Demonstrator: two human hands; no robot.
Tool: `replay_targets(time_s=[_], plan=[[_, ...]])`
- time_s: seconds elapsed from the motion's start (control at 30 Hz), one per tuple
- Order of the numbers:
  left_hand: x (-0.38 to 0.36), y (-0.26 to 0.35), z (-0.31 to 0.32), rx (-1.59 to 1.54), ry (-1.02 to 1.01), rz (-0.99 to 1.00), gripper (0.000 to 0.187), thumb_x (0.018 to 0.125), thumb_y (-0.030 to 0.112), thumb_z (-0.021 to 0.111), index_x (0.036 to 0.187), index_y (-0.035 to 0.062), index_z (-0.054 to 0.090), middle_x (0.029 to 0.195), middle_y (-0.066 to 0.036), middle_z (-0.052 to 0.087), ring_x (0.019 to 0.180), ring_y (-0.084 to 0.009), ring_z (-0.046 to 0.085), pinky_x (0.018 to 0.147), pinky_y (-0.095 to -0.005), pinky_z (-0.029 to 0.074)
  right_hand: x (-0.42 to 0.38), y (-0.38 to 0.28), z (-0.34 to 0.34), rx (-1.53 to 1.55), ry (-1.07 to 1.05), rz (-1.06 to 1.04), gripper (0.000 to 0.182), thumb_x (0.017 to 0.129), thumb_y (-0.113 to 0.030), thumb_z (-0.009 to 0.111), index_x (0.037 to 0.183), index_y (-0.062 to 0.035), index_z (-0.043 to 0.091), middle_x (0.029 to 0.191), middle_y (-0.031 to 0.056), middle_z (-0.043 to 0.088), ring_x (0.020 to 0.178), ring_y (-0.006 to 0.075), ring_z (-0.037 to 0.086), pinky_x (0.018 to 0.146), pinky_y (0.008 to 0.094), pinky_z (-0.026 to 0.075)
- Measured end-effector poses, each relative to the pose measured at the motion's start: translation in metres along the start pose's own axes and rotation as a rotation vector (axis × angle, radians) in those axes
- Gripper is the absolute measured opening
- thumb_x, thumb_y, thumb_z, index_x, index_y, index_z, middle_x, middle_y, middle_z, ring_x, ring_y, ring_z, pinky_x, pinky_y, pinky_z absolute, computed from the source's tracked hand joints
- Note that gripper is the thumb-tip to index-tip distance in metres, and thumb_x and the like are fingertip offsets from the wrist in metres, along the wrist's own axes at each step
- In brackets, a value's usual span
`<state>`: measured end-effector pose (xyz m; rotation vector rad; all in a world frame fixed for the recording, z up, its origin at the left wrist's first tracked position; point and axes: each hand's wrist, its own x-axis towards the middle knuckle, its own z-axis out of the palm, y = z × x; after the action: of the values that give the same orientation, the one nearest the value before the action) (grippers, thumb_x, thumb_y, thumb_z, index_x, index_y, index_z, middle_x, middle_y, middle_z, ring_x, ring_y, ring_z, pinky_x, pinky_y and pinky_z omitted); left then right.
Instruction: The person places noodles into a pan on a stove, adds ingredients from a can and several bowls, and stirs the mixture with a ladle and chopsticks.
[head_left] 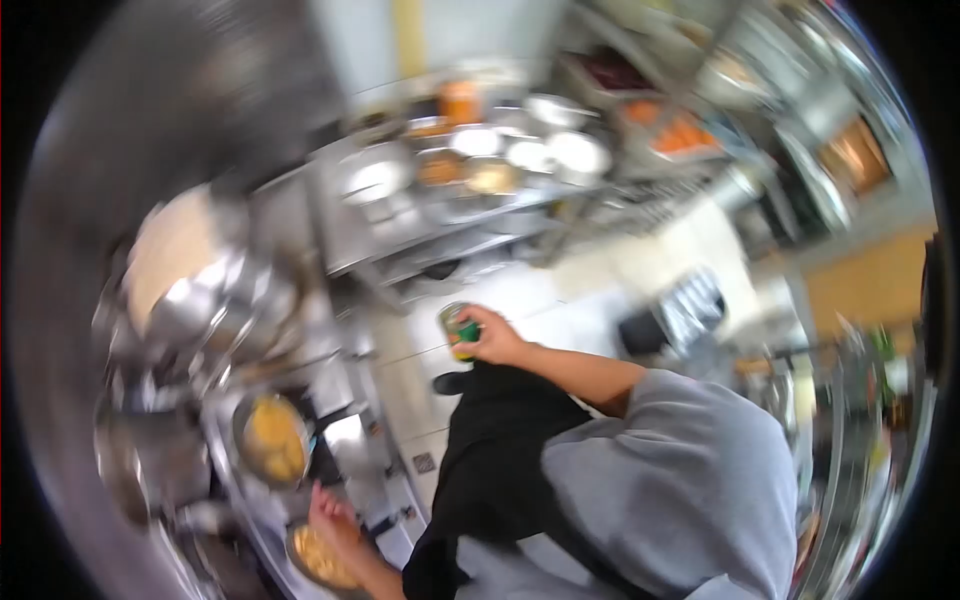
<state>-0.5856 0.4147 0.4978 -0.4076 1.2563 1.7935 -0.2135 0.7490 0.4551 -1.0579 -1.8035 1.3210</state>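
My right hand is closed around a small jar or bottle with a green label and yellowish parts, held out in front of my black apron. Over the stove side at the lower left is my left hand, its fingers smeared by motion. It overlaps the edge of a pan of pale yellow, chunky food. Just beyond it stands a second pan with yellow pieces lying in it.
Large steel pots fill the left side. A steel table ahead carries several bowls and containers. Orange food sits in a tray at upper right. A black bin with a silvery top stands on the tiled floor. Shelving lines the right.
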Motion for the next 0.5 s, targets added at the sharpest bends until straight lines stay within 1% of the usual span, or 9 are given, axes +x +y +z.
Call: replay_targets(time_s=[0.03,0.07,0.1,0.13,0.17,0.3,0.37,0.43,0.5], plan=[[-0.005,-0.003,-0.006,0.148,0.006,0.031,0.015,0.101,0.02,0.048,0.11,0.0095,0.055,0.067,0.008,0.041,0.05,-0.0005,0.035,0.04,-0.0165,0.032,-0.028,-0.001,-0.021,-0.161,0.053,-0.035,0.051,0.071,-0.016,0.084,0.112,-0.0081,0.054,0.108,0.0127,0.061,0.101,0.0259,0.061,0.089,0.0366,0.049],[-0.021,-0.006,0.005,0.193,0.088,0.05,0.011,0.101,0.019,0.048,0.104,0.0105,0.054,0.067,0.008,0.041,0.051,0.0001,0.039,0.041,-0.0163,0.034,-0.057,0.001,-0.041,-0.21,0.085,0.032,0.053,0.072,-0.017,0.083,0.114,-0.0091,0.053,0.111,0.0136,0.06,0.104,0.0302,0.061,0.089,0.0379,0.049],[-0.004,0.001,-0.039,0.261,-0.078,0.013,0.014,0.096,0.027,0.059,0.098,0.0129,0.061,0.07,0.011,0.051,0.054,-0.0005,0.045,0.047,-0.0164,0.039,-0.082,0.003,-0.054,-0.244,0.1,0.087,0.054,0.072,-0.017,0.083,0.116,-0.0101,0.052,0.115,0.0145,0.059,0.107,0.0344,0.06,0.09,0.0392,0.05],[-0.054,0.004,0.003,0.227,-0.017,-0.072,0.006,0.092,0.02,0.062,0.089,0.0143,0.061,0.069,0.007,0.053,0.056,-0.0058,0.048,0.049,-0.0222,0.042,-0.105,0.008,-0.071,-0.252,0.153,0.112,0.054,0.072,-0.017,0.083,0.116,-0.0101,0.052,0.115,0.0145,0.059,0.107,0.0344,0.06,0.09,0.0392,0.05],[-0.074,-0.001,0.012,0.256,-0.041,-0.089,0.006,0.092,0.02,0.062,0.089,0.0143,0.061,0.069,0.007,0.053,0.056,-0.0058,0.048,0.049,-0.0222,0.042,-0.127,0.014,-0.087,-0.29,0.217,0.12,0.054,0.073,-0.016,0.082,0.117,-0.0107,0.052,0.118,0.0142,0.058,0.108,0.0358,0.059,0.09,0.0396,0.05],[-0.128,-0.01,0.017,0.892,0.2,0.419,0.037,0.083,0.035,0.065,0.078,-0.0023,0.061,0.067,-0.006,0.053,0.059,-0.0168,0.049,0.053,-0.0289,0.037,-0.197,0.005,-0.16,-0.471,0.438,0.21,0.053,0.073,-0.011,0.081,0.118,-0.0128,0.052,0.124,0.0135,0.055,0.111,0.0365,0.058,0.089,0.0399,0.05],[-0.114,-0.01,0.001,0.976,0.138,0.411,0.034,0.083,0.032,0.065,0.078,-0.0006,0.061,0.067,-0.005,0.053,0.059,-0.0164,0.049,0.053,-0.029,0.038,-0.221,-0.001,-0.204,-0.599,0.569,0.235,0.054,0.072,-0.011,0.081,0.117,-0.0132,0.052,0.127,0.0125,0.055,0.113,0.0366,0.057,0.091,0.0394,0.05],[-0.086,-0.005,-0.025,1.119,0.052,0.397,0.026,0.083,0.028,0.065,0.078,0.0027,0.06,0.067,-0.004,0.053,0.059,-0.0156,0.049,0.053,-0.0293,0.039,-0.239,0.021,-0.255,-0.824,0.679,0.22,0.059,0.07,-0.01,0.082,0.12,-0.0128,0.052,0.13,0.0164,0.054,0.116,0.0389,0.056,0.093,0.0387,0.05],[-0.051,0.001,-0.05,1.259,-0.026,0.379,0.019,0.083,0.023,0.065,0.077,0.0061,0.06,0.068,-0.002,0.053,0.058,-0.0148,0.049,0.053,-0.0297,0.041,-0.255,0.048,-0.311,-0.926,0.751,0.374,0.069,0.068,-0.011,0.083,0.129,-0.0152,0.051,0.14,0.0217,0.046,0.124,0.0428,0.05,0.101,0.0453,0.046]])
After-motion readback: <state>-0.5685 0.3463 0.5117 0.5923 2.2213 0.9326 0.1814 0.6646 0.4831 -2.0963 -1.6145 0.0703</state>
